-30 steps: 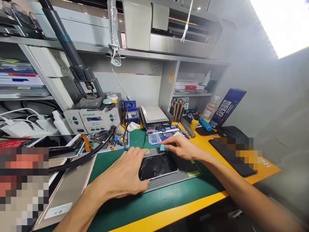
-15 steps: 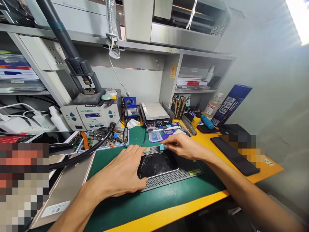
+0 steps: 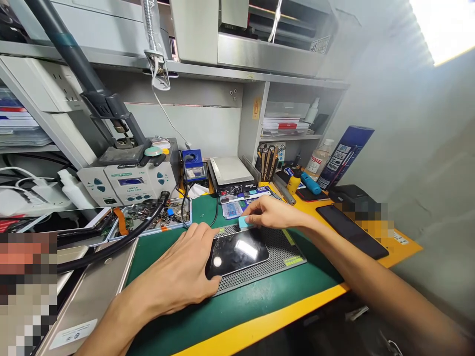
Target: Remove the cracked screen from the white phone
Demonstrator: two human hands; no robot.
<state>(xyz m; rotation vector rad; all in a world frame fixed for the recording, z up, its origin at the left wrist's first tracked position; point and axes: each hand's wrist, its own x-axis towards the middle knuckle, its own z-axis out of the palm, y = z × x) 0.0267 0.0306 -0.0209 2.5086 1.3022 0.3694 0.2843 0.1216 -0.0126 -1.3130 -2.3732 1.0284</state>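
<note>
A black-screened smartphone (image 3: 239, 251) lies face up on a grey perforated mat (image 3: 256, 270), with light glaring off its glass. My left hand (image 3: 185, 264) grips the phone's left end, thumb at the near edge and fingers along the far side. Between the thumb and fingers of my right hand (image 3: 267, 212) is pinched a small flat light-blue piece (image 3: 243, 222), like a pry card. Its lower edge meets, or sits just beside, the phone's far long edge; I cannot tell how deep it goes.
Left of the mat are a tray of small parts (image 3: 174, 212), a black hose (image 3: 129, 237) and a gold tablet shell (image 3: 100, 282). Behind stand a soldering station (image 3: 129, 185) and a flat heating plate (image 3: 232, 173). A dark phone-like slab (image 3: 351, 232) rests at right.
My right hand and the light-blue piece have slid slightly left along the phone's far edge, and more of the piece shows. The camera has turned right; the screen now reflects bright spots.
</note>
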